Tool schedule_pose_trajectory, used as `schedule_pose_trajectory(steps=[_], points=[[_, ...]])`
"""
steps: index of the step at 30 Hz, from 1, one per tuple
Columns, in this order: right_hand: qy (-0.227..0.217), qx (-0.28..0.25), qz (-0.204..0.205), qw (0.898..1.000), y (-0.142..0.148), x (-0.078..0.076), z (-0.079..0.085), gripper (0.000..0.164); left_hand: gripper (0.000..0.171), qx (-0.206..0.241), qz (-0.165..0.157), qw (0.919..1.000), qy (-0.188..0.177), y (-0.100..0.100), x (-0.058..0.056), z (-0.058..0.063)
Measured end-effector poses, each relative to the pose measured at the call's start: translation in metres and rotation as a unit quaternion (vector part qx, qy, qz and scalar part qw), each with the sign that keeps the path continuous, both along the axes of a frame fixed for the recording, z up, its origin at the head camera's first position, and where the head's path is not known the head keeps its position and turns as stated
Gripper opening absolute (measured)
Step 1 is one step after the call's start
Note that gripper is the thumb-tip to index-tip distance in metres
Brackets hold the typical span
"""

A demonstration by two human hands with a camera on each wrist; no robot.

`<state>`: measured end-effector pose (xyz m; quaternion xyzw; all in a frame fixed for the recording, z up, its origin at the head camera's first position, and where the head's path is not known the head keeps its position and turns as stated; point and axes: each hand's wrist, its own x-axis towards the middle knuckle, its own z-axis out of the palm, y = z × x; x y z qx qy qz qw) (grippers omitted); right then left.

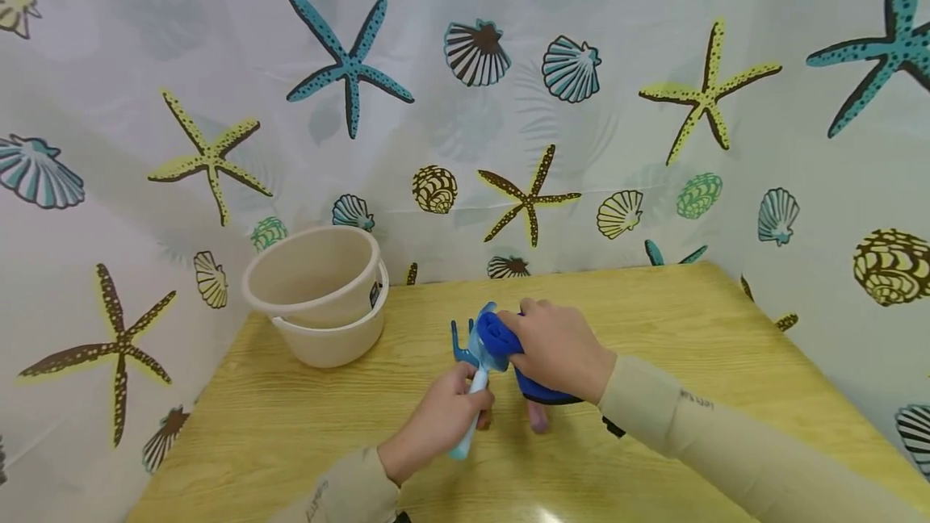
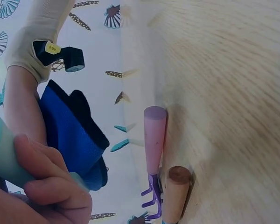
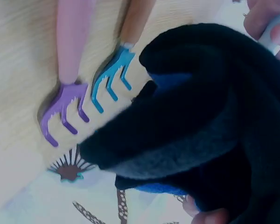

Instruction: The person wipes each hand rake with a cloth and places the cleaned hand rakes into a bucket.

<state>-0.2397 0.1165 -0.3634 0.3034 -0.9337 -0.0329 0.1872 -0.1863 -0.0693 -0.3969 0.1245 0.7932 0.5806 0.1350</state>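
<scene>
My left hand (image 1: 439, 410) grips the pale blue handle of a small hand trowel (image 1: 477, 384), its blade tilted up and away. With my right hand (image 1: 559, 349) I hold a blue cloth (image 1: 501, 336) bunched against the trowel's blade, which it partly covers. In the right wrist view the cloth (image 3: 177, 126) looks dark and fills much of the picture. Below the hands, two hand rakes lie side by side on the table: a purple rake (image 3: 65, 105) with a pink handle and a blue rake (image 3: 113, 70) with a brown handle.
A cream bucket (image 1: 330, 345) with a white carrying handle stands at the table's back left. The wooden table (image 1: 690, 329) meets a white curtain (image 1: 436, 127) printed with starfish and shells behind and at both sides.
</scene>
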Motion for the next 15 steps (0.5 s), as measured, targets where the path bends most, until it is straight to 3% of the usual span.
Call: schedule_pose_trajectory(steps=[8, 15], points=[[0.076, -0.025, -0.001, 0.997, 0.009, -0.002, 0.01, 0.059, 0.017, 0.017, 0.01, 0.9997, -0.014, 0.001, 0.001, -0.003], [0.051, -0.004, 0.026, 0.998, 0.01, -0.007, 0.006, 0.064, 0.02, 0.013, -0.001, 0.9996, -0.023, 0.002, 0.001, 0.003]])
